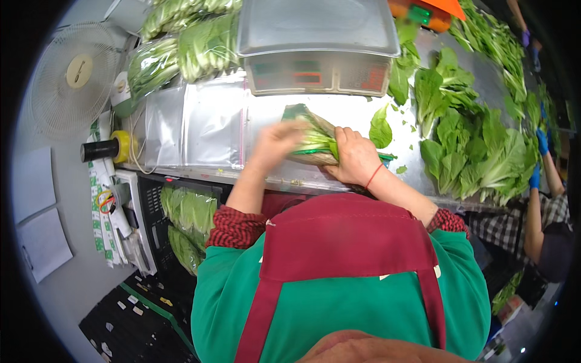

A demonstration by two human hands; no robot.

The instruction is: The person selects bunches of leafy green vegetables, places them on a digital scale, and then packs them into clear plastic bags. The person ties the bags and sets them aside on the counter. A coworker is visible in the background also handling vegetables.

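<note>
My right hand (357, 153) is closed around a bundle of leafy greens (317, 136), its pale stalks pointing left. A brownish wrap (313, 158) with green edging lies around part of the bundle; its material is unclear. Blurred by motion, my left hand (280, 141) is at the stalk end. Whether its fingers grip the stalks cannot be told. One loose green leaf (380, 128) rests on the bright metal table just beyond my right hand. Flat clear plastic bags (213, 125) lie to the left of my left hand.
A metal-pan scale (317, 31) stands straight ahead. Bagged greens (206, 47) are at the back left, loose greens (476, 154) on the right. Yellow tape (121, 146) and a fan (72, 77) are at left. At far right, a co-worker's blue-gloved hand (542, 141) reaches over greens.
</note>
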